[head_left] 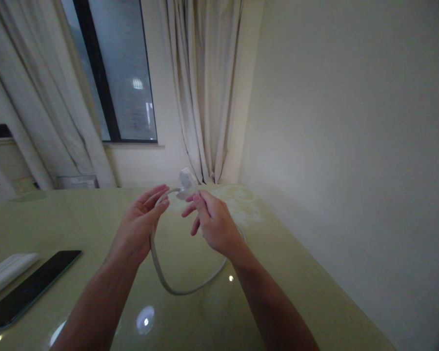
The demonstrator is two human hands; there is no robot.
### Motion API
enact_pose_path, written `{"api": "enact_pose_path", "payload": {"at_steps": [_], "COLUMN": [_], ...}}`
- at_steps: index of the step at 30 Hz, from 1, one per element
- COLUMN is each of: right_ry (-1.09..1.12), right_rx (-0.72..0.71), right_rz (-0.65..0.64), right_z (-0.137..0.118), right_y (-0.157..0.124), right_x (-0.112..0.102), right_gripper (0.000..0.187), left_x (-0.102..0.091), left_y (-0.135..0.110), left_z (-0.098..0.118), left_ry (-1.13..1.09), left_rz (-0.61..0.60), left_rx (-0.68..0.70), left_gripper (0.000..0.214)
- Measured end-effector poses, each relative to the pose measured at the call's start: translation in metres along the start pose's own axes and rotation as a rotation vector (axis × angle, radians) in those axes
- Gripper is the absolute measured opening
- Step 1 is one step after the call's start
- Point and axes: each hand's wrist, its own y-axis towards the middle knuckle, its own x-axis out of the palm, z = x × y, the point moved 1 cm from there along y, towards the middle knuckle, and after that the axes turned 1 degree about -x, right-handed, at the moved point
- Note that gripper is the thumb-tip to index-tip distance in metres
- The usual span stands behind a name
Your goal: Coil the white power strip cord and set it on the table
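Note:
My right hand point(214, 217) pinches a white plug point(186, 183) between thumb and forefinger, its other fingers loosely spread below. The plug is tilted, and part of it is hidden by the fingertips. A white cable point(166, 287) runs from it to my left hand point(141, 222). There the cable passes between the thumb and the fingers, which are closed lightly on it. Below both hands the cable hangs in a wide loop that goes behind my right wrist.
A glossy pale green table point(190, 321) lies under my hands. At its left are a flat black device point(32, 290) and a long white object point(9, 273). A wall point(351, 161) borders the right edge. Behind stand curtains point(208, 87) and a window point(122, 68).

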Motion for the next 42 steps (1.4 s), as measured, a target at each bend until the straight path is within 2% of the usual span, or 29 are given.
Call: {"api": "enact_pose_path", "payload": {"at_steps": [2,4,6,8,10,12,14,16,18,20,23,25,27,29,31,33,34,35,37,40,42], "right_ry": [0.012,-0.002,-0.039,-0.088,-0.123,-0.108,-0.021,0.135,0.321,0.466,0.523,0.518,0.526,0.54,0.546,0.549,0.549,0.548,0.534,0.504,0.485], "right_rx": [-0.029,-0.054,-0.044,-0.009,0.015,0.02,0.027,0.048,0.089,0.113,0.072,0.029,-0.01,-0.054,-0.086,-0.092,-0.085,-0.073,-0.046,-0.033,-0.034], "right_rz": [0.141,0.227,0.211,0.16,0.098,-0.025,-0.164,-0.217,-0.177,-0.099,0.001,0.051,0.109,0.177,0.218,0.223,0.212,0.19,0.126,0.054,0.063], "right_z": [0.004,0.006,0.007,0.007,0.005,0.003,0.001,0.001,0.002,0.002,-0.002,-0.006,-0.008,-0.007,-0.004,-0.002,-0.001,-0.001,-0.002,-0.003,-0.002], "right_y": [0.003,0.005,0.007,0.007,0.007,0.005,0.002,0.0,-0.001,-0.001,0.0,0.0,0.001,0.001,0.002,0.002,0.002,0.001,0.0,-0.001,-0.001], "right_x": [-0.011,-0.021,-0.028,-0.031,-0.029,-0.022,-0.012,-0.002,0.004,0.006,0.001,-0.005,-0.009,-0.011,-0.012,-0.012,-0.011,-0.011,-0.01,-0.01,-0.01], "right_gripper": [0.04,0.043,0.043,0.042,0.047,0.055,0.06,0.061,0.059,0.055,0.054,0.058,0.06,0.06,0.06,0.061,0.062,0.064,0.068,0.069,0.069], "left_x": [-0.005,-0.009,-0.008,-0.003,0.007,0.018,0.026,0.031,0.033,0.034,0.036,0.039,0.04,0.04,0.039,0.039,0.039,0.04,0.04,0.041,0.042], "left_y": [0.007,0.012,0.012,0.004,-0.008,-0.022,-0.034,-0.043,-0.048,-0.052,-0.057,-0.059,-0.057,-0.052,-0.046,-0.042,-0.042,-0.043,-0.047,-0.053,-0.053], "left_z": [-0.005,-0.008,-0.004,0.002,0.009,0.011,0.01,0.008,0.006,0.006,0.007,0.005,0.001,-0.004,-0.009,-0.012,-0.013,-0.013,-0.011,-0.009,-0.011], "left_ry": [0.007,-0.002,-0.005,0.014,0.055,0.113,0.191,0.343,0.559,0.721,0.71,0.656,0.602,0.522,0.447,0.394,0.361,0.318,0.24,0.224,0.257], "left_rz": [0.117,0.229,0.312,0.338,0.308,0.255,0.172,0.054,-0.07,-0.111,-0.037,-0.05,-0.098,-0.123,-0.203,-0.386,-0.486,-0.564,-0.634,-0.566,-0.488], "left_rx": [0.064,0.153,0.3,0.467,0.578,0.63,0.658,0.715,0.807,0.938,1.213,1.299,1.184,0.902,0.584,0.32,0.236,0.192,0.206,0.317,0.359], "left_gripper": [0.054,0.044,0.036,0.032,0.031,0.031,0.032,0.031,0.03,0.036,0.041,0.032,0.018,0.015,0.033,0.054,0.063,0.069,0.07,0.068,0.066]}}
